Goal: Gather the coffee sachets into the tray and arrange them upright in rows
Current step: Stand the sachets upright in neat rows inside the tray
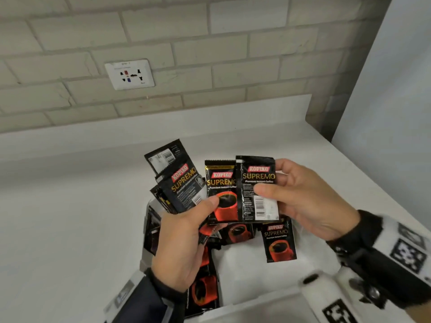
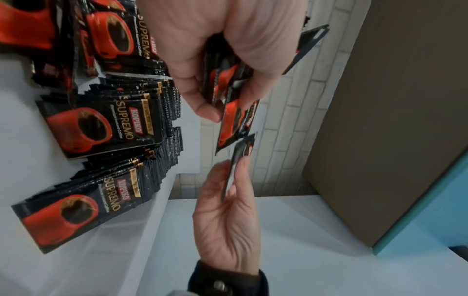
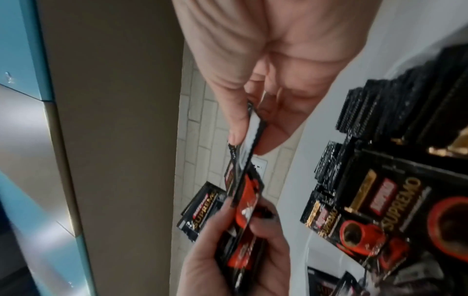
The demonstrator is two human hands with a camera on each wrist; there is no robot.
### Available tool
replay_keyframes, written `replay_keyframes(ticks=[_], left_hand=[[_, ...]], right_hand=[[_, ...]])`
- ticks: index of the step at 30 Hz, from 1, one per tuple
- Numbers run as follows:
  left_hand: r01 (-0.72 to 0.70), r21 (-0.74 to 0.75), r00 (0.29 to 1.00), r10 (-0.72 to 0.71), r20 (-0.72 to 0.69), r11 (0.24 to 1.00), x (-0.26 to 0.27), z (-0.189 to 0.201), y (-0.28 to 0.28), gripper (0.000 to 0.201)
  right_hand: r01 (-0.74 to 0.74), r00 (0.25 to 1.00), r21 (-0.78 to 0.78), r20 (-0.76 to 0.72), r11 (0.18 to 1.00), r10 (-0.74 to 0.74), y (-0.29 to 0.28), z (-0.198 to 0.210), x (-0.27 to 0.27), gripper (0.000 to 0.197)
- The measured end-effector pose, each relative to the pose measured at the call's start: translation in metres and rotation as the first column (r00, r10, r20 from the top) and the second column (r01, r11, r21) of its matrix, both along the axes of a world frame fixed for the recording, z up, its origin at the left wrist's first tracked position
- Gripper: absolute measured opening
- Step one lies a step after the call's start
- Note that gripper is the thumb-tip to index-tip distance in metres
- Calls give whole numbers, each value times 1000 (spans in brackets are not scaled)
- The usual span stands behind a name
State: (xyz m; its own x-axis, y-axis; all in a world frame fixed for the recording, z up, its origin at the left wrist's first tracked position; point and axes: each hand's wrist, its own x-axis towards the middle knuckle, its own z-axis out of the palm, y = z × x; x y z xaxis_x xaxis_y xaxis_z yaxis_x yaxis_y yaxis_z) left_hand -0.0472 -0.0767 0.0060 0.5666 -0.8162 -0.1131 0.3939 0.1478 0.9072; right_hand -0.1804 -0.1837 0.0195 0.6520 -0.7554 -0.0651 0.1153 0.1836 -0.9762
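Several sachets [image 1: 184,183] fanned in left hand [image 1: 184,241], one sachet [image 1: 256,190] pinched in right hand [image 1: 310,206], both above half-filled tray [image 1: 256,306] beside tiled wall [image 1: 210,54].

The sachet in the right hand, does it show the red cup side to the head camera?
No, the sachet shows its barcode side.

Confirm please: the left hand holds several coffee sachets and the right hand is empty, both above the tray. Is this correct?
Not fully. The right hand is not empty: it pinches one sachet between thumb and fingers, as the head view shows. The left hand does hold several sachets, both above the tray.
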Motion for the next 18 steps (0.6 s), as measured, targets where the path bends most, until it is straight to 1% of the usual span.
replay_keyframes(ticks=[3,5,7,9,10,11,12,13,14,15,16,18], left_hand=[[47,-67,999,-46,17,997,-4,2,0,25],[37,-75,999,-35,28,996,-3,0,1,24],[-26,-54,998,29,47,998,1,-3,1,21],[-82,-35,992,85,96,996,4,-6,2,21],[-89,-32,988,92,127,996,4,-6,2,20],[-83,-34,983,87,160,996,1,-6,1,18],[-71,-38,977,77,199,997,-2,-7,-1,17],[-64,-43,967,73,244,997,-6,-6,-2,17],[-62,-53,956,74,284,997,-8,-6,-4,15],[-48,-70,946,68,316,996,-8,-5,-4,9],[-12,-92,942,42,334,996,-7,-3,-4,4],[96,-134,932,-42,361,986,-2,-2,-1,15]], right_hand=[[0,1000,1,-2,1000,0,5,-6,8,40],[31,999,-60,-36,998,-33,7,-7,10,39],[123,989,-171,-66,978,-136,6,-2,8,36],[233,961,-312,-73,921,-268,5,6,5,38],[241,952,-386,-85,890,-294,6,10,5,39],[204,951,-456,-116,866,-285,10,13,8,40],[132,955,-504,-165,853,-246,15,13,13,40],[56,959,-510,-213,858,-189,20,13,19,39],[4,962,-482,-238,876,-135,25,12,25,37],[-20,967,-438,-236,899,-93,28,11,30,34],[-22,976,-380,-208,925,-62,29,10,33,28],[-39,996,-194,-88,980,22,29,14,34,15]])
